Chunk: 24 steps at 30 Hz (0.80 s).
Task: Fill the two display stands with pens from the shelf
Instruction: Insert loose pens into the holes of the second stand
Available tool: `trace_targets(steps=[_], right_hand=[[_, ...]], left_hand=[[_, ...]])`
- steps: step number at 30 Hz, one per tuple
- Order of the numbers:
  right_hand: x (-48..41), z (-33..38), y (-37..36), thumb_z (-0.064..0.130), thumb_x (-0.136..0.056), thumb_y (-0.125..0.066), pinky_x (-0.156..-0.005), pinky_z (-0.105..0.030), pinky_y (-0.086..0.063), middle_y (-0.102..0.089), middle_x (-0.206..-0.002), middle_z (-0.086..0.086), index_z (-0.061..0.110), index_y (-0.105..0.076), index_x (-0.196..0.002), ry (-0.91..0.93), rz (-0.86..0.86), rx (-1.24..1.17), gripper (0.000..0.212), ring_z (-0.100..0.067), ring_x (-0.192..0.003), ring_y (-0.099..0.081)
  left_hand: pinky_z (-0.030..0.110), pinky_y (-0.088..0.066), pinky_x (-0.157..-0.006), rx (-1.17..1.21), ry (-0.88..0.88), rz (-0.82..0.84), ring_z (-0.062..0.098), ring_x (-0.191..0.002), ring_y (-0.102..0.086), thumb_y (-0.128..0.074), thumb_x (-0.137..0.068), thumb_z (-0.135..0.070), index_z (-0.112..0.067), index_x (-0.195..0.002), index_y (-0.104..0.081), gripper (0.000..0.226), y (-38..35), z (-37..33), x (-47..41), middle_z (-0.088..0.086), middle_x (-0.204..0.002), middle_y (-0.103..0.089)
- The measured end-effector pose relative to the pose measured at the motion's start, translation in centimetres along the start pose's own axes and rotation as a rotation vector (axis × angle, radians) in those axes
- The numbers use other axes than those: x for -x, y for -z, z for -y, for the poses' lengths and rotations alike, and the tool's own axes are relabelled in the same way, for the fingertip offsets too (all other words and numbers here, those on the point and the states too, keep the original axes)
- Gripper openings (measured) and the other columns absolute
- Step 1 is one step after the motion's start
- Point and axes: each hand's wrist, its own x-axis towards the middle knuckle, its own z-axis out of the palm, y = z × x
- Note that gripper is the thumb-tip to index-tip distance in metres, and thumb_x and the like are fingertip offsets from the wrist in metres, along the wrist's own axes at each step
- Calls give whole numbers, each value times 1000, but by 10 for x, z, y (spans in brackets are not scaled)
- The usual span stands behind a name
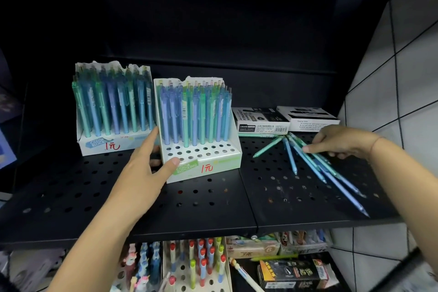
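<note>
Two white pen display stands sit on the black perforated shelf (213, 199). The far stand (99, 147) at the left is full of blue and green pens. The near stand (220, 161) holds pens in its back rows, while its front rows of holes are empty. My left hand (147, 168) holds the near stand's left side, thumb on its front corner and index finger up its side wall. Several loose blue and green pens (308, 161) lie fanned on the shelf to the right. My right hand (341, 142) rests on their upper ends, fingers reaching over them.
Two boxes of permanent markers (260, 118) (308, 116) lie behind the loose pens at the back right. A white tiled wall (403, 102) bounds the shelf on the right. The shelf below holds another pen stand (196, 265) and stationery boxes (291, 270).
</note>
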Motion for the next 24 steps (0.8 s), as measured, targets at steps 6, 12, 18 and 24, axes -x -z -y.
trace_targets(steps=[6,12,18,24], right_hand=[[41,-25,-3,47,-69,-79,-54,-25,-35,-61,-81,-9,12,-61,-91,34,-53,121,45,-18,-68,-49],[47,-41,-13,41,-74,-78,-50,-24,-34,-57,-64,-7,9,-63,-80,37,-77,56,36,-17,-56,-45],[45,-40,-15,35,-79,-75,-47,-21,-35,-56,-54,0,7,-61,-71,76,-162,46,33,-12,-46,-44],[44,-32,-16,35,-83,-71,-52,-24,-36,-61,-59,1,9,-64,-69,77,-247,136,30,-12,-55,-51]], left_hand=[[31,-38,-93,13,-8,-6,7,-114,-45,-60,-89,-40,-53,-146,-14,74,-2,0,-1,-12,-151,-33],[33,-39,-93,23,0,-11,10,-117,-47,-60,-89,-39,-53,-145,-15,73,-2,0,-1,-10,-148,-37],[31,-37,-93,22,3,-9,9,-118,-46,-60,-90,-39,-51,-146,-16,72,-2,0,-1,-10,-148,-37],[30,-36,-92,55,11,-15,9,-113,-47,-62,-89,-36,-50,-146,-19,72,-3,-1,0,-10,-138,-42]])
